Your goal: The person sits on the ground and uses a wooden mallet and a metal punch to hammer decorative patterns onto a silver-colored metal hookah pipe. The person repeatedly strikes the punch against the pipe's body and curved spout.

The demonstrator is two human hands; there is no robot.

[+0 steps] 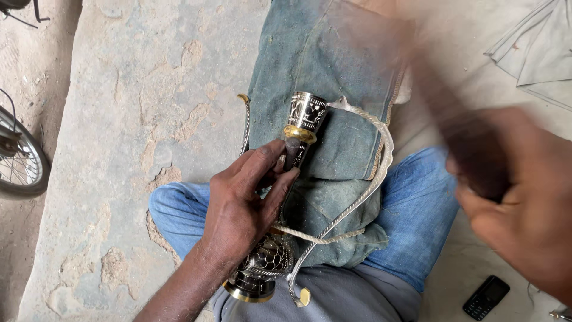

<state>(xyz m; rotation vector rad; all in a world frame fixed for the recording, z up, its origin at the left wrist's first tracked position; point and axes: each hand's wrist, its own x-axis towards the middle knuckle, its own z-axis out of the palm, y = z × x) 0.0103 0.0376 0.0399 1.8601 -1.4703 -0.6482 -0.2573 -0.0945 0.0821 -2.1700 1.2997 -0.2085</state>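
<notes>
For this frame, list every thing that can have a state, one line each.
Left hand: closed around the engraved metal vessel.
Engraved metal vessel: lying tilted on the cloth.
Right hand: raised, blurred, gripping a dark tool.
Dark tool: blurred in motion.
Cloth: folded over the lap.
Mobile phone: lying on the floor.

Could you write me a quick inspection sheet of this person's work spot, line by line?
Surface: rough concrete floor; a folded blue-green cloth over the lap.
Job's things: engraved black and silver metal vessel with brass bands, lying on the cloth; a curved metal handle strip loops beside it.
Clutter: dark mobile phone on the floor; pale cloth at the top corner.
Grips: left hand closed round the vessel's neck; right hand blurred, gripping a dark tool.
Cables: nothing seen.
Surroundings: bicycle wheel at the edge.
</notes>
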